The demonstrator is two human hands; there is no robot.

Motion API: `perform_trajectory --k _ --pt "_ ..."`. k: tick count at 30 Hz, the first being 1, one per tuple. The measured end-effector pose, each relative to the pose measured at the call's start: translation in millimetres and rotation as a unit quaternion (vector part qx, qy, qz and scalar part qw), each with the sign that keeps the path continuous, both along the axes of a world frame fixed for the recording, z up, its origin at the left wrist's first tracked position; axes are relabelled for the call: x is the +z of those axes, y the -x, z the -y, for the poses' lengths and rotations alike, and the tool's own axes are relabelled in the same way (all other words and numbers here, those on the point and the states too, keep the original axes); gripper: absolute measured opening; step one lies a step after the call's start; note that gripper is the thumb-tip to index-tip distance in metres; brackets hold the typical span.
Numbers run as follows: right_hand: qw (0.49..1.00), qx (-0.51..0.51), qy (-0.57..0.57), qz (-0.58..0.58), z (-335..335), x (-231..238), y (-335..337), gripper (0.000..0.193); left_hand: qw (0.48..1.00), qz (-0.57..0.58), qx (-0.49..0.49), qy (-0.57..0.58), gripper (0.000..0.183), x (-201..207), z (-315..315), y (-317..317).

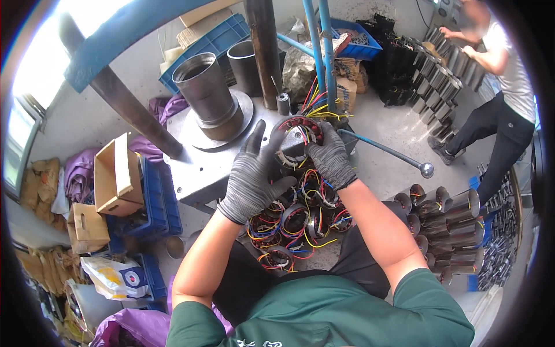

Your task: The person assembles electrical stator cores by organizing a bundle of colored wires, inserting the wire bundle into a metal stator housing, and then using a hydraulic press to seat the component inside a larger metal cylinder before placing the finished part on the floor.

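Observation:
A ring-shaped motor stator [302, 122] with red windings and coloured lead wires is held up at the front edge of the metal press table [202, 180]. My right hand [330, 156], in a grey striped glove, grips its right side. My left hand [250, 184], gloved alike, is spread at the ring's left side, thumb apart; whether its fingertips touch the ring is hard to tell. Below, between my knees, lie several more wound stators [295, 218] with red, blue and yellow wires. A steel cylinder [202, 87] stands upright on a round plate, left of my hands.
A blue lever with a ball end [426, 170] juts out on the right. Several metal tubes [448, 228] are stacked beside my right knee. Cardboard boxes [118, 179] and blue crates [161, 196] stand at left. Another person [509, 75] works by stacked tubes at far right.

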State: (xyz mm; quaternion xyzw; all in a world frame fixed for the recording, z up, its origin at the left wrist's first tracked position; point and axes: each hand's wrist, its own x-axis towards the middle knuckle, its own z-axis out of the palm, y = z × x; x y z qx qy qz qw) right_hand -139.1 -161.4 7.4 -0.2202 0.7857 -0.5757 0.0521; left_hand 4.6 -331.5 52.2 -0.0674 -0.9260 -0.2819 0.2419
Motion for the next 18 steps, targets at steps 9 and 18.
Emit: perform_trajectory --k 9,18 --pt "0.955 0.103 0.265 0.085 8 46 -20 0.064 0.996 -0.027 0.048 0.075 0.048 34 33 12" --pt "0.906 0.172 0.328 0.204 -13 56 -18 0.056 0.948 0.001 0.195 -0.251 0.045 135 185 73"
